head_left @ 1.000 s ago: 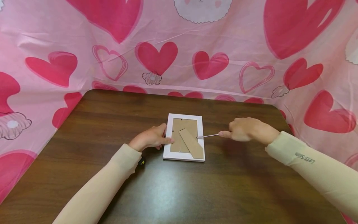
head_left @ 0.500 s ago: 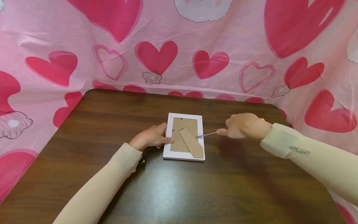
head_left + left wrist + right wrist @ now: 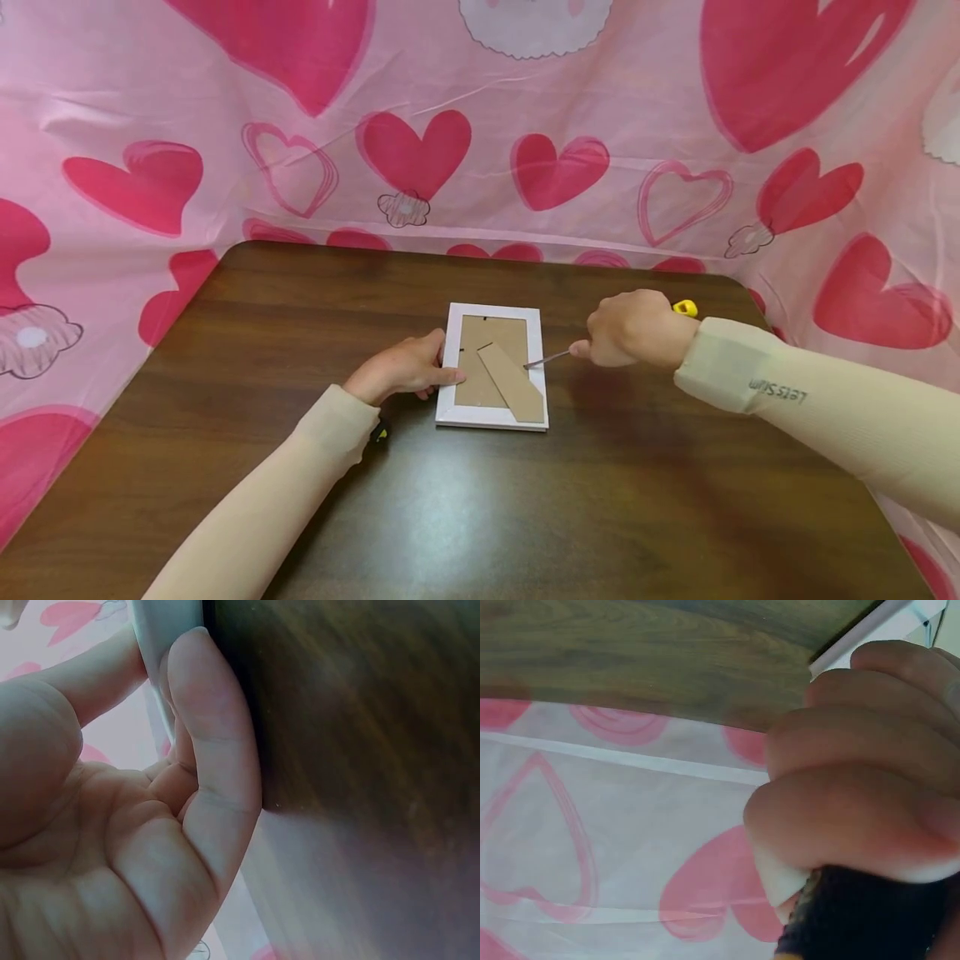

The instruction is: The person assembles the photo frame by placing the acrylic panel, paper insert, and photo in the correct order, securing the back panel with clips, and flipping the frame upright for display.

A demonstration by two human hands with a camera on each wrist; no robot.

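A white picture frame [image 3: 534,342] lies back side up on the table. Across its brown backing board [image 3: 506,329] slants a cardboard stand [image 3: 516,387]. My left hand [image 3: 401,367] grips the left edge, thumb on top and fingers [image 3: 217,735] against the side. My right hand [image 3: 626,329] is wrapped round a screwdriver, whose thin metal shaft [image 3: 551,358] reaches the inner right edge of the frame. The screwdriver's yellow end [image 3: 684,308] sticks out behind the hand; its dark handle [image 3: 870,915] shows in the right wrist view. Small black tabs stand at the backing's top and left edges.
The brown wooden table [image 3: 300,500] extends around the frame. Pink cloth [image 3: 495,83] with hearts hangs behind it and at both sides. A small dark object with a yellow mark [image 3: 381,431] peeks out beneath my left sleeve.
My right hand has moved left and away from me, tilting the screwdriver more steeply while its tip stays at the frame's inner right edge. The yellow end has come into view. My left hand holds still.
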